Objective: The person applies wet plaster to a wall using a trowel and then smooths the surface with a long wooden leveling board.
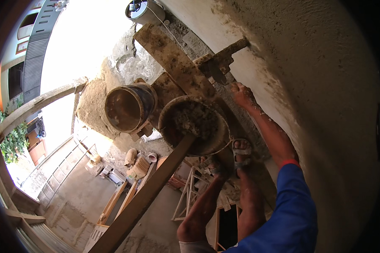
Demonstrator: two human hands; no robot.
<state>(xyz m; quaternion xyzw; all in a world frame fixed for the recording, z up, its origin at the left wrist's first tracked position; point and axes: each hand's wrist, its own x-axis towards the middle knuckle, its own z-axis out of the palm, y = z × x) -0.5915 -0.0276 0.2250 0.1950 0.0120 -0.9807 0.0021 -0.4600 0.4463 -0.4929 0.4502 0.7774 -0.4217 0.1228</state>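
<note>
Right hand (243, 94), fingers closed on a trowel (218, 63), presses the rough plastered wall (325, 84). 2 round mortar-crusted buckets (194, 124) sit just left on a plank's (173, 59) edge. Left hand unseen.

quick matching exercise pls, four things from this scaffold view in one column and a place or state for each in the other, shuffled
Things:
1. right hand
2. mortar pan
3. dark bucket
4. plaster wall

Places or states:
A. lies tipped, open mouth showing, holds no mortar
B. holds grey mortar, on the plank beside the sandalled foot
C. rough and wet-looking, to the person's right
D. down by the wall's base, smeared with mortar

Pairs: 1-D, 2-B, 3-A, 4-C
</note>
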